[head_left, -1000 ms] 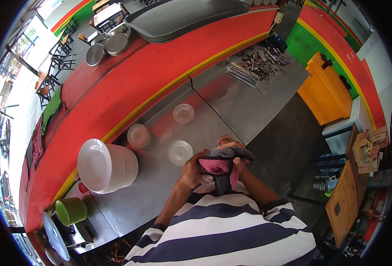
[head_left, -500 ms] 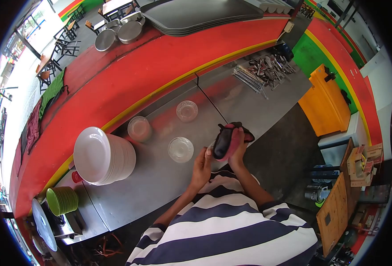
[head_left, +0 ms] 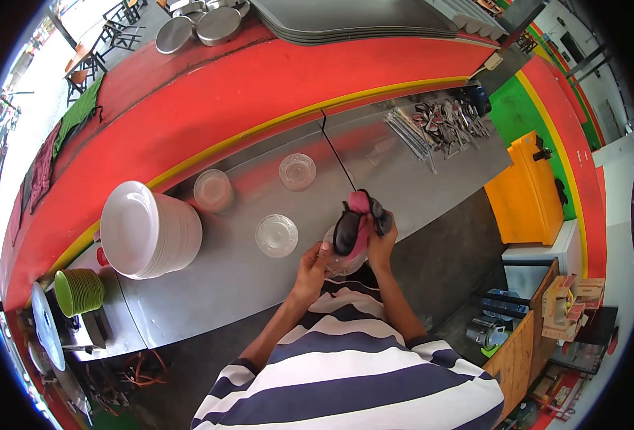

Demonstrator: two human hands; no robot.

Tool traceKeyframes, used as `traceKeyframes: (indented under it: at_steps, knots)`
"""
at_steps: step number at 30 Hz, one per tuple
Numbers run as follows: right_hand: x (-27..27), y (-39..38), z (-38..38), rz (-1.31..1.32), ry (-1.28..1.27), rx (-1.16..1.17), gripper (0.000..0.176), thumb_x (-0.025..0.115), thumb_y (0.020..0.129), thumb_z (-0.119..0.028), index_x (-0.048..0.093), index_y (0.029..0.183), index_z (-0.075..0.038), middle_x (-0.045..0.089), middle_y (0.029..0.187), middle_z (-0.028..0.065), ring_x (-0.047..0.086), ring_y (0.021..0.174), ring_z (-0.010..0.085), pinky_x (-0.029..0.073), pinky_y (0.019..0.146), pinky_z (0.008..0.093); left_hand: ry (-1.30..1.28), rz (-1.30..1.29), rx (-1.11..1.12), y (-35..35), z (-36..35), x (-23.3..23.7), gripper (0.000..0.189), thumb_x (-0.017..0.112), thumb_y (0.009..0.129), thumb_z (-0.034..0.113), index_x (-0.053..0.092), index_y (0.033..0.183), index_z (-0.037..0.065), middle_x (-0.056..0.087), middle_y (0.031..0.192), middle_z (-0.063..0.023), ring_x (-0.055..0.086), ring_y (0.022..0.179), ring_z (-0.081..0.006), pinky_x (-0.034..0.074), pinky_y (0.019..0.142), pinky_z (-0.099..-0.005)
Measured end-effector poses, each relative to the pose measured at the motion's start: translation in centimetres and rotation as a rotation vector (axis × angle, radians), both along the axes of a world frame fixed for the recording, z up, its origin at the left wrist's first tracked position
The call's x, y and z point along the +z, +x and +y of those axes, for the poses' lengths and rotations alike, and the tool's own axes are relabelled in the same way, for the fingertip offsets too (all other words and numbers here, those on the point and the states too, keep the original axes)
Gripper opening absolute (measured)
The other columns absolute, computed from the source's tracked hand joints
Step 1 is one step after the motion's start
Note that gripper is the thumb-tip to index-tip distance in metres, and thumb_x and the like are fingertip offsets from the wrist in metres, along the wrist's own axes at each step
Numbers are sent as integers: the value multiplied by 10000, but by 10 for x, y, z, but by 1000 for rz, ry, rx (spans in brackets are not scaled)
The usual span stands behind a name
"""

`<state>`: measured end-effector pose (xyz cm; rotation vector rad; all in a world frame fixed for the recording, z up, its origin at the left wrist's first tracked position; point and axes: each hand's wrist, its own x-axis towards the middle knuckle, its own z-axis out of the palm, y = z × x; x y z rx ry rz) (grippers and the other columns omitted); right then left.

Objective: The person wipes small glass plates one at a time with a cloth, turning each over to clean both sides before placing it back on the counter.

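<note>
A pink and black cloth is bunched in my right hand, its fingers closed round it. My left hand grips the side of a clear glass bowl, close to my shirt. The cloth lies over the bowl and hides much of it. On the steel counter, to the left of my hands, stand three more clear glass bowls: one nearest my left hand, one farther back, and one beside the plates.
A tall stack of white plates stands on the left, with green bowls beyond it. Loose cutlery lies at the counter's right end. A red ledge behind carries steel pans and dark trays.
The cloth has shifted in my right hand, showing more pink on top. The glass bowl now shows beneath it. The view has turned slightly.
</note>
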<state>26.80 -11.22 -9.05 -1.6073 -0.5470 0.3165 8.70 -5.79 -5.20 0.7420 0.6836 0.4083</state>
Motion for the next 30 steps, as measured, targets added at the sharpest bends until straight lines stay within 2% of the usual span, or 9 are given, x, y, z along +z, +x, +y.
traceKeyframes:
  at_steps: [5,9,12,15,18,21,24,27,30]
  knots:
    - [-41,54,-17,233,73,-25,301,712,924,-153,613,1165,-3,678,1010,51,648,907,160,526,831,299,-185,-123,111,13,10,17,446,434,1065,434,560,1158,17,668,1214,-194,685,1069,-265,571,880,-365]
    - [-48,90,-11,650,-26,381,451,712,924,-282,574,1256,-9,659,1114,75,651,962,162,540,818,296,73,51,268,45,30,4,502,457,1059,431,543,1267,-18,673,1217,-195,686,1077,-281,557,922,-382]
    - [-32,105,17,674,-177,583,590,698,931,-412,536,1342,-21,646,1164,73,645,978,141,544,779,278,148,159,420,77,40,-19,528,474,1056,415,523,1332,-33,682,1200,-181,687,1070,-279,555,914,-365]
    - [-32,124,52,640,-448,782,603,670,944,-452,523,1360,-41,645,1135,55,624,959,127,520,781,278,322,239,538,107,43,-72,368,558,1042,298,654,1122,-49,711,966,-104,605,892,-83,495,788,-244]
    - [-50,131,85,539,-411,903,533,612,971,-489,556,1318,-90,651,1044,-1,593,847,65,463,628,215,408,329,604,127,48,-78,348,562,1036,270,677,1101,-52,676,856,-49,506,831,-56,448,741,-227]
    - [-53,144,109,681,-470,1078,530,585,981,-509,564,1308,-93,644,1028,-8,575,827,56,448,636,218,679,587,601,141,60,-73,297,588,1012,236,679,1167,-1,726,896,-99,637,841,-104,501,745,-279]
    - [-62,142,130,713,-390,1139,551,575,977,-536,571,1261,-64,643,1034,20,591,799,63,467,574,216,763,766,587,154,75,-88,302,568,998,224,680,1208,37,706,1053,-242,718,1013,-307,551,789,-381]
    - [-86,138,151,808,-392,1173,500,563,986,-531,593,1195,-77,637,949,-3,576,736,59,451,561,228,823,931,488,161,89,-98,319,568,947,100,654,1252,72,693,1082,-229,672,1079,-350,563,758,-438]
    - [-95,134,167,786,-395,1154,480,563,984,-536,599,1147,-87,623,888,-21,549,670,52,421,527,236,978,1069,462,168,99,-102,364,569,913,74,639,1271,74,687,1184,-183,650,1138,-363,553,861,-454]
